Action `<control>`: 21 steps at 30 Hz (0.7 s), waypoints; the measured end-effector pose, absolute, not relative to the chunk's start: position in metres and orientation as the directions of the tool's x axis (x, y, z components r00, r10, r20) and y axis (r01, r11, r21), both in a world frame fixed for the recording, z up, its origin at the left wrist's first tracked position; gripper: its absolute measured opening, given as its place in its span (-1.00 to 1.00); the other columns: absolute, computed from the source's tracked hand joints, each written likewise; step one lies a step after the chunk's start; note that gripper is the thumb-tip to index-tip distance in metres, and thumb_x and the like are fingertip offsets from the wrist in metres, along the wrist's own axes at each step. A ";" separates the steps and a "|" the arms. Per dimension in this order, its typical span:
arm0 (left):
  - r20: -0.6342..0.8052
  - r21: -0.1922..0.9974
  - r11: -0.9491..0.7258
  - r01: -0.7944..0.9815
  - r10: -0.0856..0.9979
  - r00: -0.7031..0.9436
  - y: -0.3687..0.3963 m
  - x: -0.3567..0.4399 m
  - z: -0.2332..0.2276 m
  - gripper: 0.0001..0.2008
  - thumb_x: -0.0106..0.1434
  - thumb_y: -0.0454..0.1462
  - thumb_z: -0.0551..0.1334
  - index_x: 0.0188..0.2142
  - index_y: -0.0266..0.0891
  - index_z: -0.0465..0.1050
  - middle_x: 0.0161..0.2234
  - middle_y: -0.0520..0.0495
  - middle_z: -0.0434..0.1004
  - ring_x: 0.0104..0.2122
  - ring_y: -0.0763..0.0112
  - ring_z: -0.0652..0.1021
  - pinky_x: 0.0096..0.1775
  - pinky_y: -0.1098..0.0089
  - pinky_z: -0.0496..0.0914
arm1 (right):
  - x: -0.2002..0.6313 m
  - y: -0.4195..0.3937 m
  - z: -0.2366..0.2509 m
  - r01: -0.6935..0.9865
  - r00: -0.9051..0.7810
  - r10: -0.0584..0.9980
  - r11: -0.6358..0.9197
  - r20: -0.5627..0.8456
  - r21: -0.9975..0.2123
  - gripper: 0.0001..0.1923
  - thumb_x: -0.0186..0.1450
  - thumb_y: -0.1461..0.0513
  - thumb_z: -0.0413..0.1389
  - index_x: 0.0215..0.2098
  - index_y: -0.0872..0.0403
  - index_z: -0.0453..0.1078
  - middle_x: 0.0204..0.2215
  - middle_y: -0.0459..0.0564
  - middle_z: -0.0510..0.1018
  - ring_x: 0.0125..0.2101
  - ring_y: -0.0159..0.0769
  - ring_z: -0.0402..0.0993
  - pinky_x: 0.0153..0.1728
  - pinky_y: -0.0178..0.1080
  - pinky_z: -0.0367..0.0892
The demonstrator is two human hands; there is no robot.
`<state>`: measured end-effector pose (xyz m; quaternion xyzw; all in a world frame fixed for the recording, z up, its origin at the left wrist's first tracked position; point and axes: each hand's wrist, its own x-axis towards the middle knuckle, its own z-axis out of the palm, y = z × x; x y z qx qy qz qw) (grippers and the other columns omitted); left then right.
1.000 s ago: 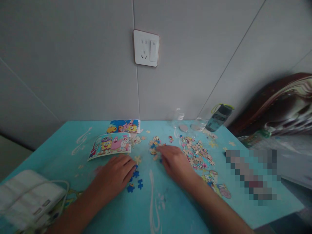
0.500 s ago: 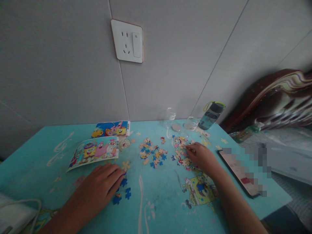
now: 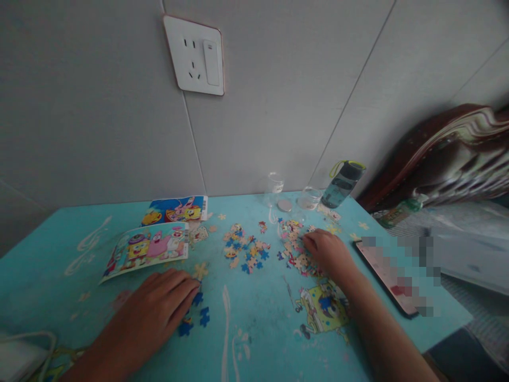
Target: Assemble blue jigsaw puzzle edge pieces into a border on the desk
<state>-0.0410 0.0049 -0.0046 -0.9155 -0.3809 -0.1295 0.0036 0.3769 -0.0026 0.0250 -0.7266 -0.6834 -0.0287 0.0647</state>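
Observation:
My left hand (image 3: 165, 302) lies low on the left of the table, palm down with its fingers stretched out. Its fingertips touch or partly cover a few blue jigsaw pieces (image 3: 198, 313). On the right, my right hand (image 3: 326, 252) reaches into a pile of mostly pink and red jigsaw pieces (image 3: 292, 244). Its fingers are bent together at the pile's right side, and what lies between the fingertips is hidden. Between the hands lies another loose group of blue and yellow jigsaw pieces (image 3: 246, 249), with a single piece (image 3: 262, 227) just behind it.
Two cartoon picture sheets (image 3: 153, 246) lie at the back left. Along the wall are clear containers (image 3: 275, 183), a round lid (image 3: 284, 206) and a dark water bottle (image 3: 342, 184). A phone (image 3: 387, 276) lies right of my right arm, and a white device with a cable (image 3: 19, 358) sits front left.
The view has shifted slightly, so everything sits a little further left. My right fingers have closed in on the pile's edge; my left hand has barely moved.

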 end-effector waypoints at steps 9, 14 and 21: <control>0.270 0.064 -0.742 0.667 0.656 0.704 0.006 -0.040 -0.004 -0.71 0.42 -0.17 0.05 -0.11 -0.10 0.55 -0.15 -0.04 0.57 -0.17 0.25 0.53 -0.09 0.21 0.37 | 0.394 0.001 0.039 0.745 0.213 0.969 -0.077 0.126 -0.662 -0.54 0.37 -0.02 -0.02 -0.30 0.14 0.55 -0.53 -0.05 0.52 -0.52 -0.31 0.37 -0.47 -0.29 0.20; 0.242 0.079 -0.733 0.676 0.672 0.700 0.006 -0.042 -0.006 -0.70 0.43 -0.15 0.04 -0.08 -0.10 0.54 -0.12 -0.05 0.56 -0.15 0.24 0.53 -0.06 0.20 0.37 | 0.397 0.000 0.040 0.764 0.187 0.981 -0.107 0.060 -0.636 -0.50 0.39 -0.02 -0.09 -0.32 0.14 0.54 -0.60 -0.11 0.45 -0.62 -0.39 0.26 -0.56 -0.32 0.14; 0.223 0.087 -0.716 0.692 0.691 0.687 0.007 -0.042 -0.007 -0.68 0.43 -0.12 0.03 -0.10 -0.09 0.55 -0.13 -0.05 0.56 -0.14 0.24 0.52 -0.04 0.19 0.36 | 0.408 0.006 0.022 0.890 0.254 0.958 -0.178 0.134 -0.420 -0.63 0.33 0.07 0.02 -0.35 0.11 0.59 -0.53 -0.02 0.57 -0.49 -0.26 0.44 -0.44 -0.27 0.18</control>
